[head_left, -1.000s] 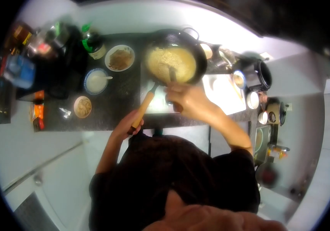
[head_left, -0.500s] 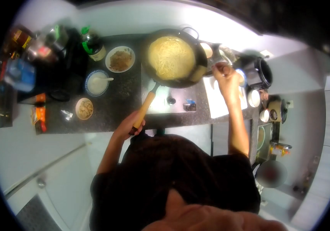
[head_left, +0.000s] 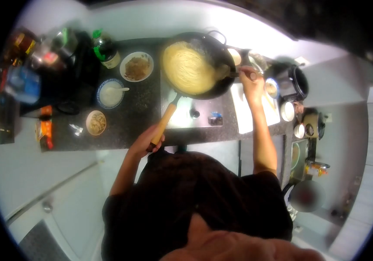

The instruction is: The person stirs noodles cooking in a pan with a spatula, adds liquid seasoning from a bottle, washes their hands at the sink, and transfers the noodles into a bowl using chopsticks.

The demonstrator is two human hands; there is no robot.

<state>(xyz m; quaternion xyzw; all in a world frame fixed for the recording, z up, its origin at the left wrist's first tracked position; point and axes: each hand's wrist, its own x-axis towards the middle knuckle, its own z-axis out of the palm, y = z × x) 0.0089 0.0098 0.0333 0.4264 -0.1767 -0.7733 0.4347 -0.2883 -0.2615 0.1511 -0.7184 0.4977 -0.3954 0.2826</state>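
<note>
The round black metal wok sits at the desk's far side, above a shiny cooktop, with pale yellow stringy food inside. The left hand's fingers grasp its light wooden handle; the right hand's fingers are clenched on a dark utensil at the wok's right rim, near a white rectangular board.

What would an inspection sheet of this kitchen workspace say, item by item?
Surface: dark counter, with items set out on it.
Job's things: wok holding yellow food.
Clutter: crumpled shiny scrap, small bowl, plate of brown food.
Grippers: none, human hands; left hand on wok handle, right hand on utensil, its tip unclear.
Cables: nothing seen.
Surroundings: faucet at right; picture edges blurred.
</note>
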